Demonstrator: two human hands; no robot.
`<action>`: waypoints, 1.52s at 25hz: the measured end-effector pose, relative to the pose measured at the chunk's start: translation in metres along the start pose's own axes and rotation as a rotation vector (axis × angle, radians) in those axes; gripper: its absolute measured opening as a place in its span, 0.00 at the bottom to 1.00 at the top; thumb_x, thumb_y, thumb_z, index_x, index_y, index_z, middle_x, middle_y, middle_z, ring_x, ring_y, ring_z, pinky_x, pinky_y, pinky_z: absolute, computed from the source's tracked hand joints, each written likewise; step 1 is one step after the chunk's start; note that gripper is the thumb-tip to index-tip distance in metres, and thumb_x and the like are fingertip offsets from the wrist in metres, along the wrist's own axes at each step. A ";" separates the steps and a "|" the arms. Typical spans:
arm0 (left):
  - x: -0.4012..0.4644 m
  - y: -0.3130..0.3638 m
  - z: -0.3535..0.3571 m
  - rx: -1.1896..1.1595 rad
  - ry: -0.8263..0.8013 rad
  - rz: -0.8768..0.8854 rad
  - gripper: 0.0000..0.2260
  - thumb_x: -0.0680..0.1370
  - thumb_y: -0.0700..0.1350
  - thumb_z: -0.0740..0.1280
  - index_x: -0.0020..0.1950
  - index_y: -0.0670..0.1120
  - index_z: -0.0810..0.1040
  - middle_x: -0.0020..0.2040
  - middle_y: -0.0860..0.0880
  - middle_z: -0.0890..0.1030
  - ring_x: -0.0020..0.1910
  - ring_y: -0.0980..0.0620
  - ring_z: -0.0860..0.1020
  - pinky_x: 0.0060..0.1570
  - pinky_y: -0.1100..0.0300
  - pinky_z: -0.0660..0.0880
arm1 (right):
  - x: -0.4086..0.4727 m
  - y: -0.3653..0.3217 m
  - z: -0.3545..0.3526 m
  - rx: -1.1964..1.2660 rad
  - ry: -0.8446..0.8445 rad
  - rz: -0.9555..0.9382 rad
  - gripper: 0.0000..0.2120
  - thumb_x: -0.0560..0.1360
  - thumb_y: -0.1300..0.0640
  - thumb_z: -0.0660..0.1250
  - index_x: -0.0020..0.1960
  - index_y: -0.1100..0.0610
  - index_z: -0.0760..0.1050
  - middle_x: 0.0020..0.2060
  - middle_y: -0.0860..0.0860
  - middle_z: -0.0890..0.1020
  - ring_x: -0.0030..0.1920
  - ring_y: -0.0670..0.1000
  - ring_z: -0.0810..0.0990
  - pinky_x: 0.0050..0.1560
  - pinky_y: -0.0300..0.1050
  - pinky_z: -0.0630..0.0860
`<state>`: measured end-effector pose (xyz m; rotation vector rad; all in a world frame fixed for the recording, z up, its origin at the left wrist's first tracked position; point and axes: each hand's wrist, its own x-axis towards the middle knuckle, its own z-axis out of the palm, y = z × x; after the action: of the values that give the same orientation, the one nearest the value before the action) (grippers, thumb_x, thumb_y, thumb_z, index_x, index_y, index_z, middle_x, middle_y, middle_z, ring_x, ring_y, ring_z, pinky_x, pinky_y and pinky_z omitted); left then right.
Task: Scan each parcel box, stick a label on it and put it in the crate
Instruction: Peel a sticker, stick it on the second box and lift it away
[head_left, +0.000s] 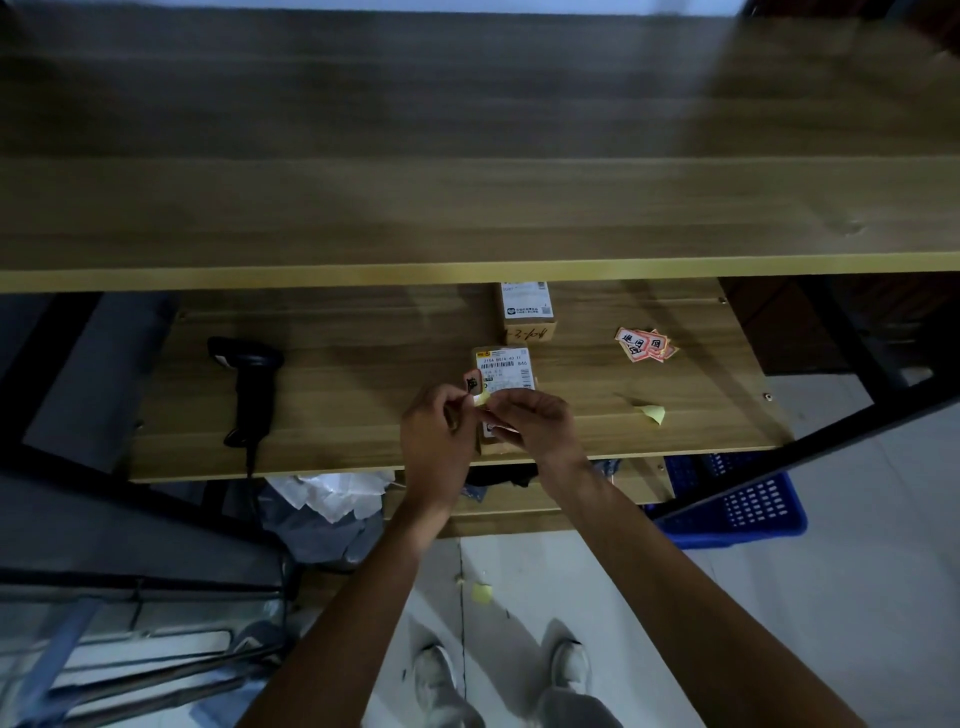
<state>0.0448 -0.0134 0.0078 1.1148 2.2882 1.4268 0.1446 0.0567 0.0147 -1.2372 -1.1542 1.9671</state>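
A small brown parcel box (503, 370) with a white barcode label lies on the lower wooden shelf (363, 358), partly hidden by my hands. My left hand (441, 426) pinches a red label sticker (472, 384) by its edge. My right hand (535, 418) pinches the yellow backing paper (482, 398) at the same sticker, just over the box. A second parcel box (527, 312) sits behind the first. The black handheld scanner (249, 384) lies at the left of the shelf. The blue crate (748, 501) stands on the floor at the right.
A pile of red stickers (645, 344) and a peeled yellow backing (653, 413) lie at the right of the shelf. A wide upper shelf (467, 171) overhangs the back. Crumpled plastic wrap (327, 499) sits below the shelf. Another yellow backing (481, 592) lies on the floor.
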 end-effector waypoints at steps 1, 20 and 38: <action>0.000 0.000 0.001 -0.009 -0.001 -0.014 0.04 0.76 0.38 0.67 0.41 0.43 0.79 0.33 0.54 0.75 0.32 0.62 0.71 0.33 0.73 0.66 | 0.000 0.001 -0.002 -0.002 -0.002 0.003 0.05 0.74 0.67 0.69 0.42 0.60 0.81 0.37 0.53 0.85 0.39 0.49 0.85 0.43 0.41 0.81; 0.003 0.004 0.001 -0.018 0.007 -0.116 0.04 0.77 0.37 0.65 0.44 0.40 0.79 0.35 0.52 0.75 0.33 0.62 0.71 0.34 0.78 0.67 | 0.000 0.005 -0.019 -0.128 -0.020 0.069 0.04 0.77 0.64 0.67 0.46 0.59 0.80 0.38 0.52 0.85 0.38 0.46 0.85 0.41 0.39 0.81; 0.019 -0.011 -0.007 0.001 0.057 -0.206 0.05 0.78 0.39 0.64 0.45 0.40 0.78 0.40 0.48 0.77 0.39 0.53 0.75 0.34 0.74 0.66 | 0.008 0.007 -0.049 -0.171 0.005 0.137 0.03 0.76 0.63 0.67 0.46 0.60 0.80 0.33 0.50 0.86 0.37 0.45 0.85 0.38 0.38 0.81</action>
<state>0.0231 -0.0077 0.0058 0.8196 2.3637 1.3936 0.1856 0.0779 -0.0053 -1.4422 -1.2874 1.9953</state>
